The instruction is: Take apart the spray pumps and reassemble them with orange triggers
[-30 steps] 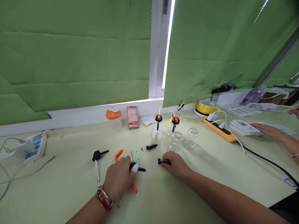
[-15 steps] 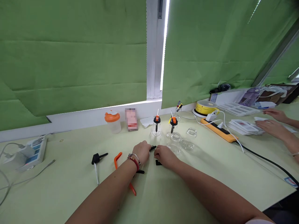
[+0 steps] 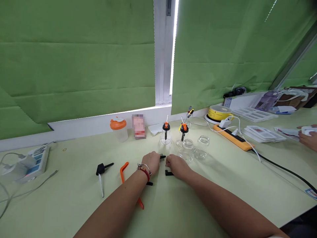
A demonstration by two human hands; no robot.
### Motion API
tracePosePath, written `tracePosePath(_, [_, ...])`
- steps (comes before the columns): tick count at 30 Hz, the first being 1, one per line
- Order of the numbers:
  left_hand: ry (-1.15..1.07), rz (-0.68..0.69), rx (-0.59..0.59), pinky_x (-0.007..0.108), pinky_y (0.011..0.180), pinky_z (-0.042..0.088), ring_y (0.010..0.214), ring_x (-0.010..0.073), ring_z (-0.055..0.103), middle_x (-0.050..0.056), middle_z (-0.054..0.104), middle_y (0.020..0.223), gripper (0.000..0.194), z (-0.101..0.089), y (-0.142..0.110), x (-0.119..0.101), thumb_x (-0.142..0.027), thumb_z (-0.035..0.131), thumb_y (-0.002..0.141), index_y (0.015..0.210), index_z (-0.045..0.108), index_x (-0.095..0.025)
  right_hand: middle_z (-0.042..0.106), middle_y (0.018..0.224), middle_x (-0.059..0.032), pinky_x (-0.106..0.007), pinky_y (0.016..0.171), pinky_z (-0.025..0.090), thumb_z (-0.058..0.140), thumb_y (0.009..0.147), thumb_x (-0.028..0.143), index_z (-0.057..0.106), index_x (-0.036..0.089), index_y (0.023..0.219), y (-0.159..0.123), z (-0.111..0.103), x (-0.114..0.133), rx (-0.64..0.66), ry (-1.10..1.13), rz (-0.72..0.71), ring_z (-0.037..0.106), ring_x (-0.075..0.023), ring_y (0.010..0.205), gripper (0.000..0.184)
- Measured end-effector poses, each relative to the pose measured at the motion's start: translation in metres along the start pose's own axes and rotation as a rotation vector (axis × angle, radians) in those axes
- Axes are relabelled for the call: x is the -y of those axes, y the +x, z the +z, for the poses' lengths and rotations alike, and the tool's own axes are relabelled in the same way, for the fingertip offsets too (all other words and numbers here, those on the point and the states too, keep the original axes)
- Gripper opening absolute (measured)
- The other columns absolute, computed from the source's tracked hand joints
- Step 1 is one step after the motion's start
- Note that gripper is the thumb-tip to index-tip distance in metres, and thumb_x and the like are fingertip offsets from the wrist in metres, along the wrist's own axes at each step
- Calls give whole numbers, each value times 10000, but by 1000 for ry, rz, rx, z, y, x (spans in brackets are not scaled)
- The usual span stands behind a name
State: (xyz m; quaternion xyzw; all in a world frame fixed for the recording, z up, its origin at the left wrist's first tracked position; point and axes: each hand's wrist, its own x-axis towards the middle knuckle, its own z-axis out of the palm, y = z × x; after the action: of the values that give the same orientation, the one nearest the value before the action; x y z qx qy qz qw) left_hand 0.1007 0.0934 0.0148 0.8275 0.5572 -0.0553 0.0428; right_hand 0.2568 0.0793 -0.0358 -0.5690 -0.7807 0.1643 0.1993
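My left hand [image 3: 151, 162] is closed, with a small black part with a metal coil spring [image 3: 162, 157] sticking out from its fingertips. Just to the right, my right hand [image 3: 178, 166] has its fingers curled together; whatever they pinch is hidden. Below the right fingers lies a flat black notched piece [image 3: 168, 173] on the table. An orange curved handle [image 3: 123, 170] and a black bar [image 3: 149, 183] show partly behind my left forearm. Farther left rests a black part with a metal rod [image 3: 100, 169].
Glass jars [image 3: 202, 147] stand beyond my right hand, near two jars with black-and-orange tops [image 3: 166, 127]. An orange-lidded cup [image 3: 119, 127] is at the back. An orange power strip [image 3: 234, 137] lies right, a white one [image 3: 36, 163] left. Another person's hand [image 3: 308, 140] works at far right.
My hands stay close together, with the fingertips shifting slightly. More of the spring and of the notched black piece shows now. The other person's hands have moved right and hold a white item.
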Motion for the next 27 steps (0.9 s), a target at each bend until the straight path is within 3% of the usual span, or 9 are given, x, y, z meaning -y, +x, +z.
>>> tracePosePath(7, [-23,-11,42,292,653,473,827,242,655,137,682,883,226,-3,-5,-1,-156,455,793,876,665,-158,598,688,-27,-245,606,342,483,796,221,572,176,700,5,-8,9,-121,311,156,520,-154,679,138])
tracePosePath(11, [-28,5,46,312,657,483,824,260,656,140,682,885,198,-3,-7,-3,-186,478,776,843,661,-155,601,683,-30,-254,603,350,492,775,218,570,175,686,7,-6,9,-125,338,181,522,-161,675,126])
tracePosePath(16, [-58,1,47,342,677,495,863,278,647,143,669,951,253,-2,-6,-7,-306,477,806,944,628,-158,610,705,-32,-259,611,357,472,781,229,571,182,677,6,-2,7,-117,356,159,535,-167,692,151])
tracePosePath(21, [-83,18,93,338,667,487,844,281,653,157,675,922,192,2,-4,-7,-170,471,788,888,632,-138,605,698,-29,-266,615,360,479,771,237,571,183,677,7,1,4,-136,375,156,528,-167,688,143])
tracePosePath(27, [-151,36,58,308,630,456,806,262,648,154,675,894,202,-1,-7,-1,-185,435,815,887,617,-132,553,609,-1,-260,559,348,504,753,266,561,180,676,9,2,5,-174,584,231,485,-139,597,128])
